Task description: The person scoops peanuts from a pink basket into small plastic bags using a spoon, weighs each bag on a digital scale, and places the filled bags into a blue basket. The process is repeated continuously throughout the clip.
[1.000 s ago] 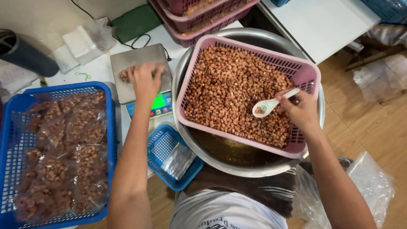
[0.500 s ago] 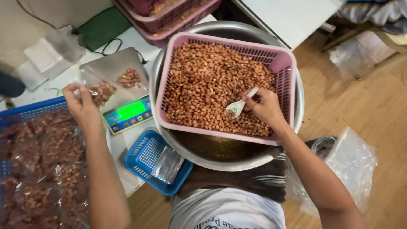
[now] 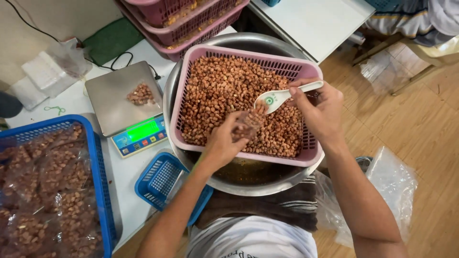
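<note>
A pink plastic basket [image 3: 306, 71] full of brown peanuts [image 3: 220, 91] rests in a large steel bowl [image 3: 267, 179]. My right hand [image 3: 318, 112] grips a white plastic spoon [image 3: 282, 95], its bowl tipped over the peanuts. My left hand [image 3: 224, 141] holds a small clear plastic bag [image 3: 246, 125] with some peanuts in it, just under the spoon. To the left, a digital scale [image 3: 122, 100] with a lit green display has a small pile of peanuts on its steel platform.
A blue crate [image 3: 98, 157] at the left holds several filled peanut bags. A small blue basket [image 3: 160, 181] sits below the scale. Stacked pink baskets [image 3: 191, 21] stand behind, a white table [image 3: 315, 21] at upper right, and loose plastic bags [image 3: 392, 186] lie on the wooden floor.
My left hand left the crate side and came over the pink basket, now holding a small bag. My right hand raised the spoon to the bag's mouth.
</note>
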